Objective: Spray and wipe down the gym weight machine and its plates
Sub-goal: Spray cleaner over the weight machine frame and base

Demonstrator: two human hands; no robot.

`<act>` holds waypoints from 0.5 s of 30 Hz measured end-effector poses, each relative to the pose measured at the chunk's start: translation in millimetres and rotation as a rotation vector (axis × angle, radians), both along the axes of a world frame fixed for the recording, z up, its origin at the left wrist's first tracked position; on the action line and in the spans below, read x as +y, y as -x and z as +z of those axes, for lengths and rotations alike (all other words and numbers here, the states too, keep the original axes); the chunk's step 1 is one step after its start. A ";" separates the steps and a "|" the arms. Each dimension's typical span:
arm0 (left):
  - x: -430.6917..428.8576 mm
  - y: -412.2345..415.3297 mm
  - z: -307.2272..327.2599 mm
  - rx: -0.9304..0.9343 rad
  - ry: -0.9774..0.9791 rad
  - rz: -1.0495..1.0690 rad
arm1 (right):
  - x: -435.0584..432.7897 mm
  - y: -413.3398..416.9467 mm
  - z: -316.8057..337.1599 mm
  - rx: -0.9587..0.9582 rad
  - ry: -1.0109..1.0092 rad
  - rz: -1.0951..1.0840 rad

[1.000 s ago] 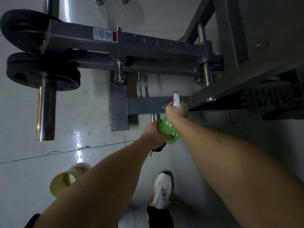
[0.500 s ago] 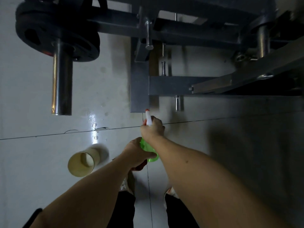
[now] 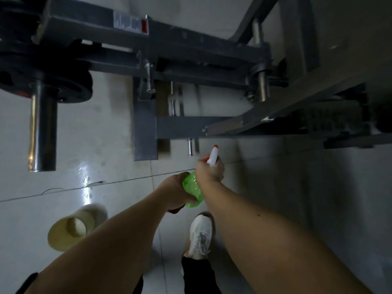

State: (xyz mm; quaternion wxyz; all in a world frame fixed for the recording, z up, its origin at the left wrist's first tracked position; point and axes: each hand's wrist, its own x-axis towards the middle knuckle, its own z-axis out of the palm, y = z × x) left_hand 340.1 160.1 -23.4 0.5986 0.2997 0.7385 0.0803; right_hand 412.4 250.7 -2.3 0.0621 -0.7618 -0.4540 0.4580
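- Head view: both bare forearms reach forward. The left hand [image 3: 176,193] wraps the base of the spray bottle [image 3: 192,192], and the right hand [image 3: 209,171] grips its white-and-red trigger head.
- Its body is translucent green, ribbed plastic, with the tip pointing at the weight machine [image 3: 146,128], a grey steel frame just beyond.
- Round black plates [image 3: 70,81] sit far left on a chrome sleeve [image 3: 42,128].

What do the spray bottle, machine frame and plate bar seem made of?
Spray bottle: translucent green plastic, light glows through it. Machine frame: probably steel, matte grey paint, square bolted sections. Plate bar: bare polished metal, likely chromed steel, with bright streaked reflections.
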 end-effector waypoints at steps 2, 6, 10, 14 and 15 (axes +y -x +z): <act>11.6 -5.1 25.3 0.002 -0.030 -0.039 | 8.4 -6.1 27.8 0.020 -0.019 -0.100; 29.3 -8.3 76.9 0.040 -0.076 -0.149 | 15.2 -17.0 81.8 0.048 -0.076 -0.206; 40.1 -14.1 121.2 0.028 -0.101 -0.204 | 23.0 -27.3 123.1 0.088 -0.090 -0.256; 47.3 -16.5 158.9 0.060 -0.155 -0.205 | 22.2 -31.8 158.3 0.119 -0.133 -0.210; 48.1 -16.6 167.1 0.062 -0.176 -0.209 | 20.9 -34.2 164.7 0.136 -0.141 -0.200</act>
